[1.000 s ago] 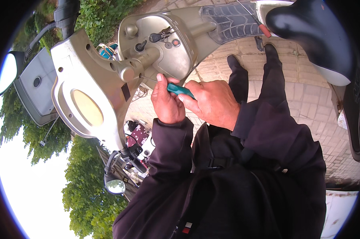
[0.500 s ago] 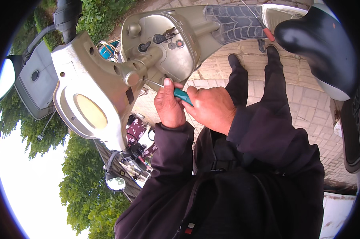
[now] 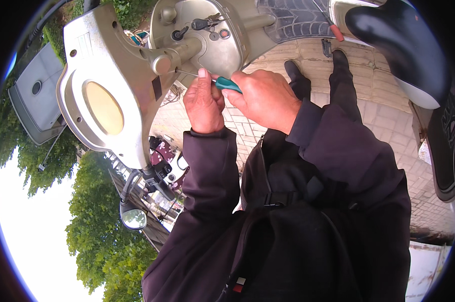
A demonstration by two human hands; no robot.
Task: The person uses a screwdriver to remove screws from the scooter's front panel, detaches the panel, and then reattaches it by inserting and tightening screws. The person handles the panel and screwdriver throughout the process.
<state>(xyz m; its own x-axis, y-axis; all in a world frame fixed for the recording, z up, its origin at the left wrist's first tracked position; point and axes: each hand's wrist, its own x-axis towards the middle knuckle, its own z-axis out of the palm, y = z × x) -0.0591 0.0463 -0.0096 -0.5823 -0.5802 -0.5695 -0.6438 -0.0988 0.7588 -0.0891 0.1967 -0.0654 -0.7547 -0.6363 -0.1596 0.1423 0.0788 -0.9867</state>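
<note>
My right hand (image 3: 273, 96) is wrapped round the teal handle of a screwdriver (image 3: 228, 85). Beside it, my left hand (image 3: 203, 103) is closed about the thin metal shaft, thumb pointing up. The shaft runs left to a small hole in the side of a scooter's beige handlebar cover (image 3: 132, 83), beside a round knob (image 3: 161, 65). Whether the tip sits in a screw is too small to tell. Just beyond my hands is the scooter's inner front panel (image 3: 221, 53), with a key (image 3: 199, 23) hanging on a bunch near the ignition.
A second screwdriver with a red handle (image 3: 336, 33) rests by the ribbed footboard (image 3: 293, 20). The black seat (image 3: 396, 43) stands at the right. A mirror (image 3: 135, 218) juts out at the lower left. Another scooter with a patterned cover (image 3: 162, 153) is parked beyond, on brick paving (image 3: 383, 128).
The scooter and both hands appear higher and slightly farther left in the picture as the view shifts. The screwdriver lies flatter, its tip still at the same side of the cover.
</note>
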